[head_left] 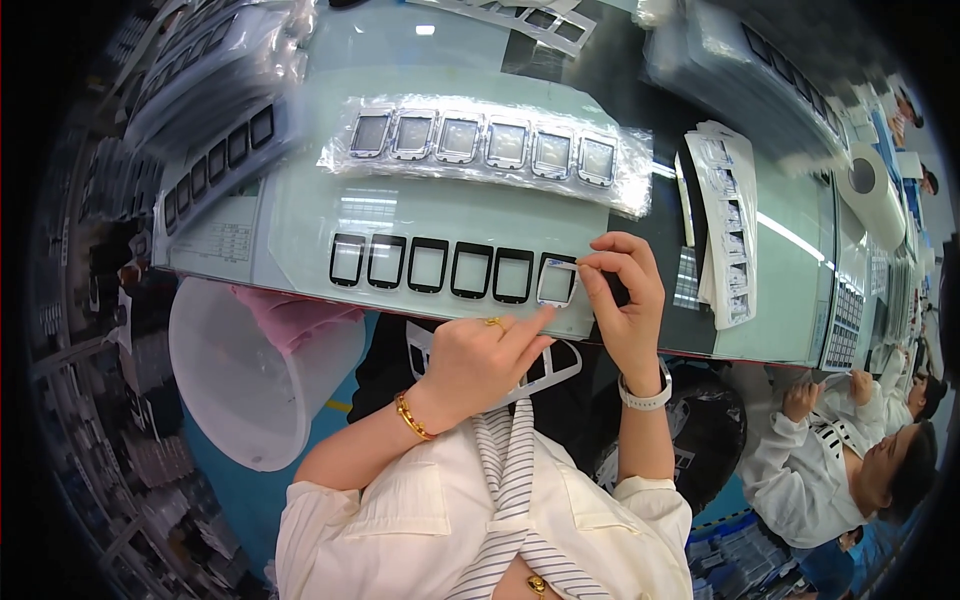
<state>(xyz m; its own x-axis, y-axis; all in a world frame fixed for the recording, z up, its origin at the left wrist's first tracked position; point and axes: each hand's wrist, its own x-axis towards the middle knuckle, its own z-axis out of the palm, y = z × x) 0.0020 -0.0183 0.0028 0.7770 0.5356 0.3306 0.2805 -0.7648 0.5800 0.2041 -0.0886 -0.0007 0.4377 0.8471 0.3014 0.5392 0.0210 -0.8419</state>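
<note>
Along the near edge of the glass-topped table lie several black rectangular frames point(471, 270) in a row. At the right end of that row is a frame with a silvery-white layer point(556, 284) and a bit of blue at its top. My right hand point(632, 297) pinches its upper right corner between thumb and fingertip. Coming in from the left, my left hand point(475, 360) has its index finger stretched to the same frame's lower edge, the other fingers partly curled. Beneath that hand, a white sheet with cut-outs point(562, 368) sits partly hidden at my lap.
A clear plastic tray point(480, 172) of silvery frames lies beyond the row. White strips with cut-outs point(730, 240) are stacked at right. Wrapped stacks point(215, 80) stand far left, and a white bin point(240, 390) with pink material point(300, 315) below. A co-worker point(840, 470) sits at right.
</note>
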